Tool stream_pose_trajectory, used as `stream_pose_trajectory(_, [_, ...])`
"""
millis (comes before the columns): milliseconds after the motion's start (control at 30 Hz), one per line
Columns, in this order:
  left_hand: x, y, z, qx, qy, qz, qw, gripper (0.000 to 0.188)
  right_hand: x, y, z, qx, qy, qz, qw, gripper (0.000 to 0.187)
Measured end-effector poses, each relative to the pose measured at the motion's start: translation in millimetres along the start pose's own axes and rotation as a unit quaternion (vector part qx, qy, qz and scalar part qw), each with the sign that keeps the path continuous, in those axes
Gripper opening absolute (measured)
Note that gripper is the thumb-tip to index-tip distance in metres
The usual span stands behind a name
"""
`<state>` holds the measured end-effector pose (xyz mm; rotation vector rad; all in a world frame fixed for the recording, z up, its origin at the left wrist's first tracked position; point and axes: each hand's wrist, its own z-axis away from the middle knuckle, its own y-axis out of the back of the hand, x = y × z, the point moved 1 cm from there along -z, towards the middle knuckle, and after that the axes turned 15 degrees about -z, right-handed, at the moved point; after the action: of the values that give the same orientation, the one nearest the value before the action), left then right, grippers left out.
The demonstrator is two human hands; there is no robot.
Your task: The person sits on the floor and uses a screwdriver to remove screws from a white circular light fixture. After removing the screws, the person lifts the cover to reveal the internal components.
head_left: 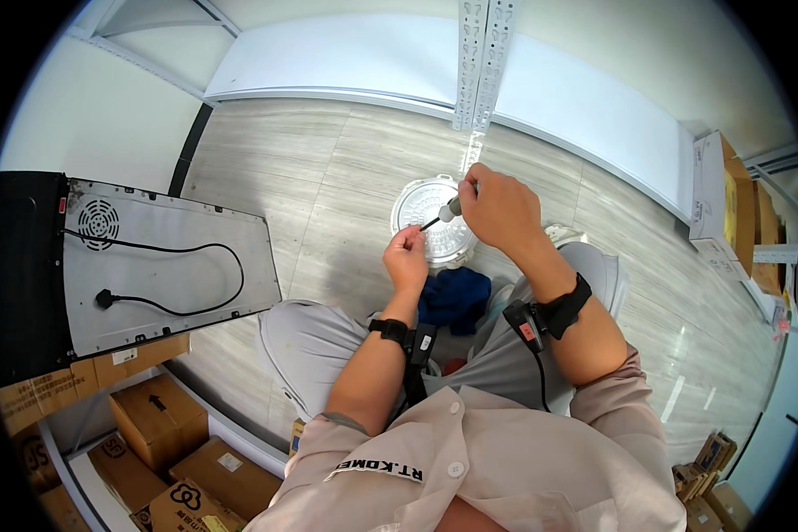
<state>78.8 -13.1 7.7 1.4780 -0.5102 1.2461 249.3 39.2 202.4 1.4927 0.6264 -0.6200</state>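
Note:
My right hand [503, 208] is closed around the handle of a screwdriver [449, 211]. The dark shaft slants down to the left. At its tip my left hand [405, 255] is closed in a pinch; whatever is between those fingertips is too small to make out. Both hands are above a round white lid [410, 197] with raised ridges, low in front of me between my knees. My right hand and the screwdriver hide part of its right side. A crumpled dark blue cloth [453, 297] lies just on the near side of the lid.
To the left stands a black appliance with a grey metal panel [168, 275]; a black power cord [239, 266] with a plug lies across it. Cardboard boxes [155, 417] fill a shelf at lower left. Ahead is a perforated rack post [477, 66]; more boxes [727, 199] are at right.

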Motion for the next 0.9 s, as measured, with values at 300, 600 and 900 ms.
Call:
stream_pose_trajectory(300, [-13,-3,-5,-0.01,0.01,0.048,0.999,0.017,4,-3,2,-0.035,0.03,-0.009,0.999,0.018])
stream_pose_trajectory(600, [-12,0,-3,-0.004,-0.048,-0.012,0.999,0.032,4,1,4,-0.103,0.025,-0.041,0.994,0.016])
stream_pose_trajectory(900, [-13,14,16,-0.024,-0.155,-0.31,0.938,0.044,12,-25,12,-0.147,0.078,-0.084,0.983,0.016])
